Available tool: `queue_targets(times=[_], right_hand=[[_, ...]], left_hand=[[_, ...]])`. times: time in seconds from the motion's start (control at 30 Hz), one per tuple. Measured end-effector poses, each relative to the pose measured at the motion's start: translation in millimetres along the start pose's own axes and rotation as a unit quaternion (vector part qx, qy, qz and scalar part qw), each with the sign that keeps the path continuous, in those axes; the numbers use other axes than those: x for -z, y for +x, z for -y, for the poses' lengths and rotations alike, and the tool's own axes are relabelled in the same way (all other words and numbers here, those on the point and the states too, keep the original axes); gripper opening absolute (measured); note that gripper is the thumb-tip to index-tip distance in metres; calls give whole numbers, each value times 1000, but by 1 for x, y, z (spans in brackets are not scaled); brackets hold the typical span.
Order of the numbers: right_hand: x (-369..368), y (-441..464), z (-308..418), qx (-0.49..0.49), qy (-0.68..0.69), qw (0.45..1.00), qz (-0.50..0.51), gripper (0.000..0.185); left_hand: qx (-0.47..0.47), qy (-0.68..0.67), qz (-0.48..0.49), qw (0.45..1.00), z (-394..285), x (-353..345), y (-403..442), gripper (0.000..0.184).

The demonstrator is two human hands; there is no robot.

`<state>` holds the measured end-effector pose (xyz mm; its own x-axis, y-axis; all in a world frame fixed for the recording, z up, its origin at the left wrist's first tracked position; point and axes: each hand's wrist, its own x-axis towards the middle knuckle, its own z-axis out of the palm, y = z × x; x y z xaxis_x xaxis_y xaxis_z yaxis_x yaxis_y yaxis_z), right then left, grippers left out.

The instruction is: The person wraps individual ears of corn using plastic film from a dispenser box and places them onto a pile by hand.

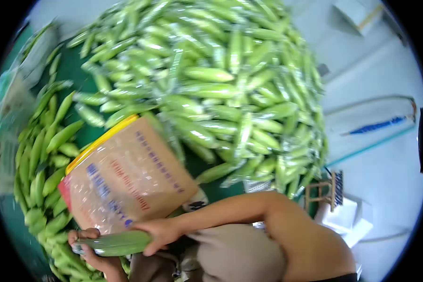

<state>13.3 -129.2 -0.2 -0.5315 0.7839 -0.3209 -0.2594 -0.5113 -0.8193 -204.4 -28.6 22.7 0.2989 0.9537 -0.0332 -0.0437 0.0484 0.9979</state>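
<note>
In front of my lap an ear of corn in its green husk (120,243) lies sideways, with clear plastic film showing at its left end. My left hand (93,249) curls its fingers around that left end. At the right end, my right hand (162,235) grips the corn with thumb and fingers. Just beyond both hands stands a brown printed carton (131,174) with a glossy surface and a yellow edge (103,141) along its far side.
A large heap of corn ears in clear film (211,89) spreads beyond the carton. Unwrapped green ears (42,155) are piled at the left. To the right are a small wooden stool (322,192), a white box (343,216) and a thin blue object (376,126) on the pale floor.
</note>
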Motion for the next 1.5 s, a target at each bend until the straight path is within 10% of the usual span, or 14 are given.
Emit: queue_targets(times=[0.1, 0.2, 0.23, 0.33, 0.37, 0.43, 0.6, 0.73, 0.87, 1.0, 1.13, 1.27, 1.4, 1.5], right_hand=[[-5, 20, -7, 91, 77, 990, -79, 90], [67, -46, -10, 90, 41, 970, -222, 78], [112, -72, 7, 114, 37, 947, -299, 76], [263, -147, 72, 207, 7, 850, -484, 71], [311, -172, 93, 227, -12, 813, -536, 69], [369, -204, 115, 228, -78, 737, -632, 66], [281, -152, 83, 89, -433, 708, -550, 57], [142, -91, 51, 72, -677, 700, -216, 77], [122, -64, 51, 56, -701, 677, -218, 61], [139, -45, 25, 169, -736, 621, -212, 29], [123, -55, -3, 293, -327, 777, -452, 29], [104, -19, 38, 189, -480, 745, -423, 37], [107, 45, 70, 173, -785, 519, -290, 75], [114, 56, 73, 132, -753, 608, -214, 73]], left_hand=[[-12, -56, 49, 997, 27, -35, 9, 71], [-128, 249, 84, 956, 34, 15, 22, 27], [-73, 239, -105, 962, 48, 53, 28, 25], [-54, 616, -366, 695, 89, 218, 53, 60], [167, 662, -396, 614, 93, 244, 54, 85], [189, 720, -307, 594, 114, 277, 33, 101], [397, 483, -320, 712, 117, 315, 13, 89], [91, 299, -425, 849, 115, 276, 4, 64], [-77, 310, -75, 945, -6, 91, 67, 69], [-195, 495, 176, 828, -15, -43, 89, 76], [-257, 556, 173, 771, 13, -69, 94, 71], [-239, 540, 218, 777, 10, -66, 91, 72], [-337, 449, 190, 805, 21, -37, 97, 76], [-319, 475, 56, 818, 25, 7, 54, 74]])
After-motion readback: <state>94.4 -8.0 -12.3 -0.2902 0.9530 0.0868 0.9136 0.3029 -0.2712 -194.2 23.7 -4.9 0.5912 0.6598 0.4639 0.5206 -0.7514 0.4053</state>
